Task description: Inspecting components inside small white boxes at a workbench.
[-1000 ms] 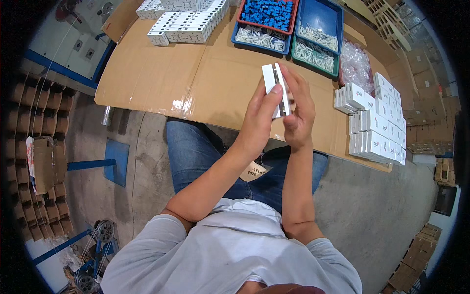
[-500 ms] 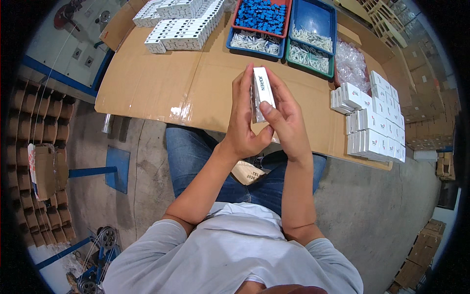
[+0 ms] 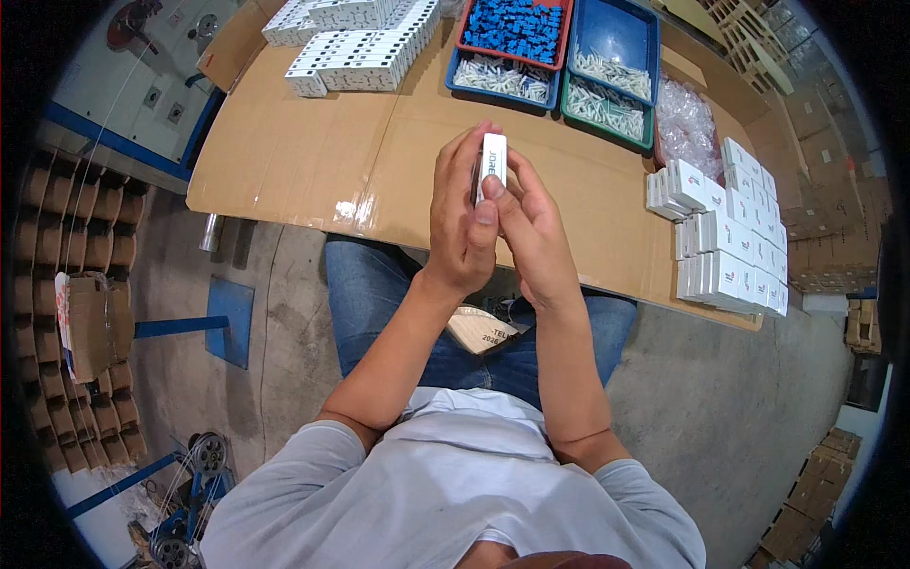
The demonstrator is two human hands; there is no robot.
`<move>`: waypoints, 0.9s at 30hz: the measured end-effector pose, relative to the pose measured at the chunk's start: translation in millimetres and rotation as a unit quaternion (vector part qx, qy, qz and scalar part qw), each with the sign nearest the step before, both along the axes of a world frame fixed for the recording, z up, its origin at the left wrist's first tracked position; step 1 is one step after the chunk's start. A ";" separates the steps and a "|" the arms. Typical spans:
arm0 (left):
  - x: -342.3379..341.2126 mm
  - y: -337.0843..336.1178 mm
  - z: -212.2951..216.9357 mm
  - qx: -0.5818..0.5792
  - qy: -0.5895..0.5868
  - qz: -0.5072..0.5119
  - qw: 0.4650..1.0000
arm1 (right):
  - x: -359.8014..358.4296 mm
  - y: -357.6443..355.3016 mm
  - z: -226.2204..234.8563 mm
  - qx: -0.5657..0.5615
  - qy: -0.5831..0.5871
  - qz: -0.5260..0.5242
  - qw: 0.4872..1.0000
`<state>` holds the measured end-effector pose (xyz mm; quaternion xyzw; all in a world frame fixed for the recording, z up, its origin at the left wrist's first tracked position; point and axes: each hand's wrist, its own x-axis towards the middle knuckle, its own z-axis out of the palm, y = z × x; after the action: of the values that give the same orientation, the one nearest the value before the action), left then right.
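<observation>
Between my two palms, above the near edge of the cardboard-covered table (image 3: 398, 171), I hold a small white box (image 3: 494, 152) upright. My left hand (image 3: 460, 213) presses along its left side, with the thumb near the box's lower end. My right hand (image 3: 538, 223) closes round the right side, its thumb lying across the printed narrow face. The fingers behind the box are partly hidden, and so is its lower end.
Rows of white boxes (image 3: 365, 59) stand at the far left. Stacked white boxes (image 3: 730, 232) fill the right edge. At the back are a red tray (image 3: 567, 38) of blue parts, blue and green trays (image 3: 654, 123) of white pieces, and clear plastic wrappers (image 3: 684, 119).
Both hands have shifted slightly left with the box. My left thumb has come up against the box's lower part, and the palms are closer together around it.
</observation>
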<state>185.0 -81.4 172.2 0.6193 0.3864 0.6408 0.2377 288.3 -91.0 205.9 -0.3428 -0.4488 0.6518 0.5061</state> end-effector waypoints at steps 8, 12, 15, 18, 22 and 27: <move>-1.9 0.1 0.2 0.046 0.044 0.031 0.997 | -11.5 -3.2 -0.5 -0.017 -0.013 -0.038 0.999; -3.6 3.0 -4.2 0.041 0.026 0.037 0.998 | -14.6 -3.1 -4.7 -0.010 -0.010 -0.029 0.999; -1.6 3.2 -9.0 0.017 -0.017 0.051 0.998 | -18.1 -4.0 -13.1 0.049 -0.071 -0.039 0.995; -2.5 2.6 -12.5 0.025 -0.032 0.057 0.998 | -18.9 -8.7 -7.0 0.092 -0.111 -0.046 0.988; -2.3 -0.6 -9.2 0.019 -0.047 0.056 0.997 | -17.5 -12.2 -3.4 0.097 -0.140 -0.056 0.984; -1.7 -2.0 -9.8 0.019 -0.054 0.057 0.997 | -14.4 -13.4 3.0 0.078 -0.177 -0.048 0.980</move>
<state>183.3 -83.5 162.4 0.5648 0.3956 0.6932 0.2096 273.9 -104.4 209.0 -0.4334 -0.5642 0.5183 0.4745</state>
